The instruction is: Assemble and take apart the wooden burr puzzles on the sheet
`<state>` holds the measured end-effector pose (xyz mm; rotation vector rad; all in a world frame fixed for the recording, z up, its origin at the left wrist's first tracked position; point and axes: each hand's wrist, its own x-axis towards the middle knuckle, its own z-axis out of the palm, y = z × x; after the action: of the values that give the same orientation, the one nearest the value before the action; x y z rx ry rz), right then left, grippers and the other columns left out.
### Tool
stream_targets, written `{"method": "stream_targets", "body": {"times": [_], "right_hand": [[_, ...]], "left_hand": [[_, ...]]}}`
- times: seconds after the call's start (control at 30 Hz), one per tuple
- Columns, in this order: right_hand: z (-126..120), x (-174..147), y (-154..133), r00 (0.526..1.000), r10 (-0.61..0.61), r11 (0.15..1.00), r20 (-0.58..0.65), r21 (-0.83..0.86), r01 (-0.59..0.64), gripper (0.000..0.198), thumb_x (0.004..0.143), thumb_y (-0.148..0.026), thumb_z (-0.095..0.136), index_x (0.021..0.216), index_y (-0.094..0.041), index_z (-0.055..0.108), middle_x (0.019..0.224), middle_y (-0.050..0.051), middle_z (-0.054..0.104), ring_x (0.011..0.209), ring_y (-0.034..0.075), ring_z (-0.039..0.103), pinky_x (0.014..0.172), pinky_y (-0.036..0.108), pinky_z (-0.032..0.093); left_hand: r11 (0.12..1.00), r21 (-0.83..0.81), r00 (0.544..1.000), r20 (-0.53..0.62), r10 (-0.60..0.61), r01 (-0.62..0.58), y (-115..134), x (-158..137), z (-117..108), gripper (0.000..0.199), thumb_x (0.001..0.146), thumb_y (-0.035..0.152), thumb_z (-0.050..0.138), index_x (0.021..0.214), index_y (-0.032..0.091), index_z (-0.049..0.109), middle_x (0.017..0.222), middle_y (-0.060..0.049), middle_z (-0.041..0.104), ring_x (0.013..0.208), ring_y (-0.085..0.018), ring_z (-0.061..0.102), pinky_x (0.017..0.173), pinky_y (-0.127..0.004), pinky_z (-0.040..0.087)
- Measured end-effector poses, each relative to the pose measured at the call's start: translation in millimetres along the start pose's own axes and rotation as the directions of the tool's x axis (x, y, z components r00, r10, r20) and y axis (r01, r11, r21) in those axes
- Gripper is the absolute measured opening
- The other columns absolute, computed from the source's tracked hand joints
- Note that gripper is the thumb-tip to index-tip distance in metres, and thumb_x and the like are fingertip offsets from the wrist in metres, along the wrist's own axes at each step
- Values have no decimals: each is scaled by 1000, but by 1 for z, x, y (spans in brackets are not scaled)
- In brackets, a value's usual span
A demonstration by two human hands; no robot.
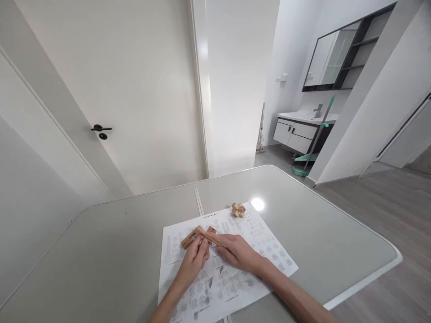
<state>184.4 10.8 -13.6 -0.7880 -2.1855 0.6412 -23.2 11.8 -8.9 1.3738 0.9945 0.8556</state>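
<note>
Both of my hands are close together over a printed instruction sheet (202,287). My left hand (197,253) is closed, its fingers pinching a brown wooden puzzle piece (190,236) that has a slot in it. My right hand (237,251) grips the end of a slim wooden bar (213,240), which meets the slotted piece; whether they are joined I cannot tell. A small reddish-brown wooden part (212,229) shows just behind the fingers. Farther back on the sheet sits an assembled wooden burr puzzle (238,210), touched by neither hand.
The sheet lies on a grey-green table (111,251) with a pale rim and a seam (198,199) down its middle. Beyond stands a white door (144,89) with a black handle (101,128). At the back right are a washbasin cabinet (296,132) and a green broom with dustpan (301,170).
</note>
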Motion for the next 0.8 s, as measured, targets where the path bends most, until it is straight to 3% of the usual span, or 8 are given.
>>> {"method": "stream_targets", "body": {"times": [0.13,0.4,0.8], "right_hand": [[4,-1,2,999,0,1000,-54,22,1,57,108,-18,36,162,-34,31,133,7,70,105,21,70,85,30,54],[9,-3,7,993,57,998,-105,12,-56,53,107,-19,39,158,-33,38,120,7,75,91,21,71,80,31,55],[8,-2,5,998,42,994,-45,98,-37,54,108,-19,38,160,-34,37,130,6,71,104,21,70,87,31,54]], "left_hand": [[999,-39,1000,5,-19,19,1,-1,-1,42,98,63,52,96,21,51,61,9,34,48,-7,20,44,-23,18],[998,-66,1000,6,-4,4,0,0,1,47,95,67,52,98,20,54,63,9,38,47,-7,24,45,-23,23],[997,-75,1000,-2,-8,7,-7,2,0,49,93,70,54,90,21,50,61,10,34,47,-7,21,45,-23,20]]}}
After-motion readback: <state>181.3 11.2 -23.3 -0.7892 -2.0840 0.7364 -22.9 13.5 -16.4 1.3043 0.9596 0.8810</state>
